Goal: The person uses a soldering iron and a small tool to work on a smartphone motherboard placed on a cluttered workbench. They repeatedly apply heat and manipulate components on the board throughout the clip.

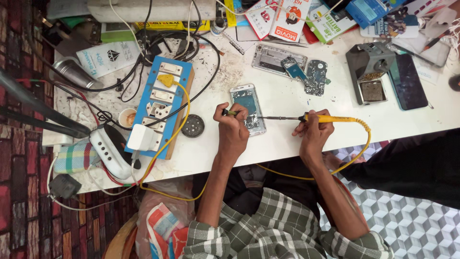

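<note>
The right hand (314,132) grips the yellow soldering iron (330,118); the left hand (233,125) pinches probably tweezers (229,112) over the fragile opened phone (249,109), best steadied by its edges.

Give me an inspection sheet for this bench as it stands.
Surface: white table, dusty and stained.
Job's things: opened phone; yellow-handled soldering iron, tip at the phone.
Clutter: circuit boards, dark phone, grey iron stand, packets.
Hands: left hand holds a thin tool on the phone; right hand grips the iron.
Cables: yellow cord to blue socket board; black tangle.
Surroundings: patterned floor.
</note>
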